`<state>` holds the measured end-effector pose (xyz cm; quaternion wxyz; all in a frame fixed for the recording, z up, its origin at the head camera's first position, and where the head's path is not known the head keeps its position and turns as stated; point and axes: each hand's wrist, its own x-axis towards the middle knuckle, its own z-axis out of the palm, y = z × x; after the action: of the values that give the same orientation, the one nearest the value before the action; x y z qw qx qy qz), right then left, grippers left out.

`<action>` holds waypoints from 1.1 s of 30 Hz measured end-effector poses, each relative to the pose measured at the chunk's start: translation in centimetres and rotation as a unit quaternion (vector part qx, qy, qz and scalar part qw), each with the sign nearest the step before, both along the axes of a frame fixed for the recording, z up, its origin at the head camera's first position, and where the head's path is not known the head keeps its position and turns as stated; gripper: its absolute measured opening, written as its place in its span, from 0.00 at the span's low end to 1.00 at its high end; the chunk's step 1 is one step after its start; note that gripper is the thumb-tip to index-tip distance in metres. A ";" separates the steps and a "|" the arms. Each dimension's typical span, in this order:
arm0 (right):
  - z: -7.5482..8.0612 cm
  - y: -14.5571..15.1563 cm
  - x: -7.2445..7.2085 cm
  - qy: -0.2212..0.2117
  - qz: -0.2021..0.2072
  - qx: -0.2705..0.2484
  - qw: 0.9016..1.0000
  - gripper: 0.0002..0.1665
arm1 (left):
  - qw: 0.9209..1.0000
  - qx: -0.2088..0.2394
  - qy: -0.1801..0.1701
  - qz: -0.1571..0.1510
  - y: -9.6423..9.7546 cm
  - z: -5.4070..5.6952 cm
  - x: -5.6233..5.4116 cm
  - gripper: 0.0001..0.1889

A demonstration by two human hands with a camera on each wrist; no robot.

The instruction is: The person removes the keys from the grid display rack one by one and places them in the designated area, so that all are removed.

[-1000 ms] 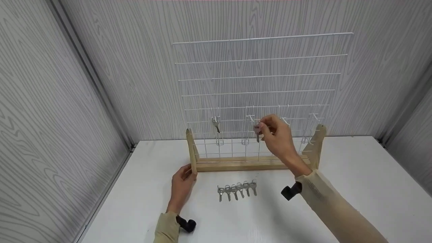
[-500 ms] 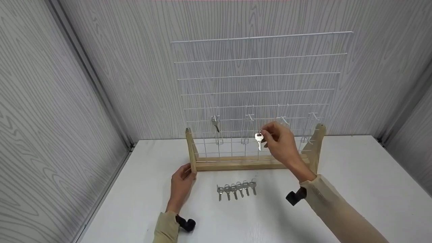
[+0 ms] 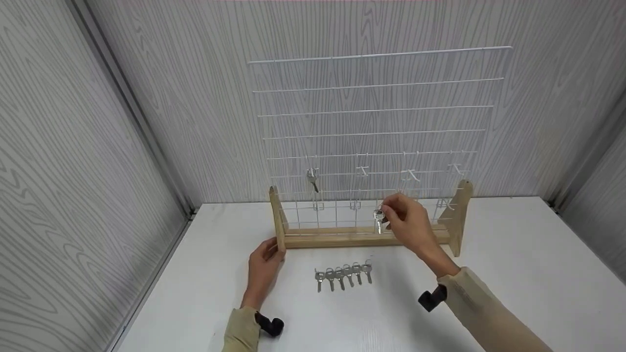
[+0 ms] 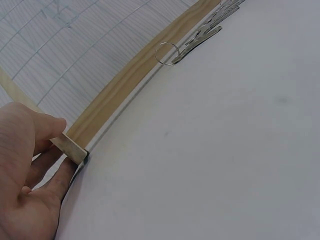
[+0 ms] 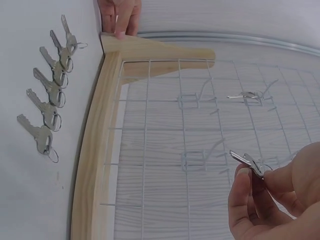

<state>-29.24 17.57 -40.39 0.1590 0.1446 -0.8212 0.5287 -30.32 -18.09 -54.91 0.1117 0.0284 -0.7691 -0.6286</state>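
My right hand [image 3: 410,222] pinches a silver key [image 3: 379,221] by its ring, holding it in front of the lower part of a white wire grid rack [image 3: 336,205]. In the right wrist view the held key [image 5: 248,161] lies at the fingertips, its blade pointing away from the palm. My left hand [image 3: 264,264] grips the foot of the rack's left wooden side [image 3: 277,220]; in the left wrist view, thumb and fingers lie on either side of that wooden end [image 4: 71,148]. Another key [image 3: 313,180] hangs from the leftmost upper hook.
Several keys with rings [image 3: 342,276] lie in a row on the white table [image 3: 313,322] before the rack's wooden base bar [image 3: 362,239]. More white hooks, such as one at upper right [image 3: 456,168], stick out from the grid. A patterned wall stands behind.
My right hand has moved down and slightly right, away from the upper hooks, with the key still pinched. The left hand and the row of keys have stayed put.
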 end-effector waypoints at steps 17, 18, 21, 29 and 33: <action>-4.8 0.1 0.4 -0.047 -0.005 0.007 0.999 0.04 | 1.000 -0.003 -0.009 0.005 0.2 0.1 0.1 0.23; -5.1 0.0 0.5 -0.049 -0.004 0.008 0.999 0.04 | 1.000 -0.005 -0.008 0.006 0.2 0.1 0.1 0.23; -6.0 0.0 0.5 -0.056 -0.004 0.015 0.998 0.03 | 1.000 -0.004 -0.004 0.005 0.2 0.1 0.1 0.23; -8.1 0.2 0.8 -0.073 0.002 0.028 0.997 0.04 | 1.000 -0.006 0.007 -0.004 0.0 -0.2 0.2 0.22; -8.7 0.3 0.7 -0.078 0.004 0.028 0.997 0.04 | 1.000 -0.004 0.010 -0.005 -0.1 -0.2 0.3 0.22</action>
<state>-28.50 17.89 -49.11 0.0887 0.1106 -0.8451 0.5155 -30.07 -18.18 -55.07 0.1160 0.0176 -0.7709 -0.6261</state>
